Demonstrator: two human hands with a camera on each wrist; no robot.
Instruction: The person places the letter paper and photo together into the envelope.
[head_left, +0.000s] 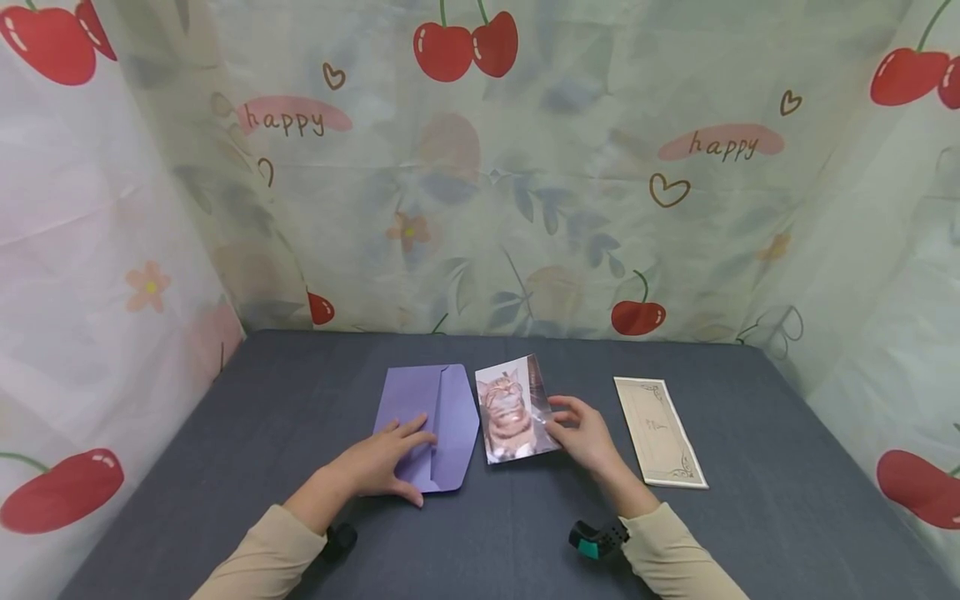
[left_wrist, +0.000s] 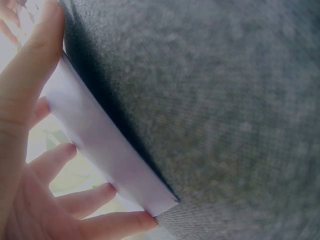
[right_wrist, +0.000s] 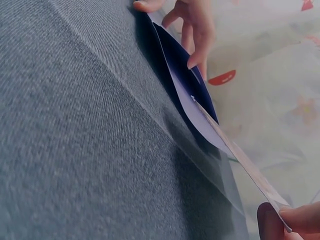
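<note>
Beige-sleeved left hand (head_left: 378,461) lies over purple envelope (head_left: 408,387), fingers spread, not gripping. Envelope's on the dark tabletop (head_left: 525,533), flap pointing right, mouth gaping in right wrist view. Next along: cat picture card (head_left: 506,408), tilted, left edge right by the flap; can't tell if they touch. Right hand (head_left: 588,437) pinches its right edge. Cream card (head_left: 660,433) lies flat, far right. Looks like lining up for insertion; next move likely needs mouth held open, card squared, slid left.

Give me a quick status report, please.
Left hand touching envelope. Right hand pinching photo, by open flap. Nothing seen blocking; card lies off right.
</note>
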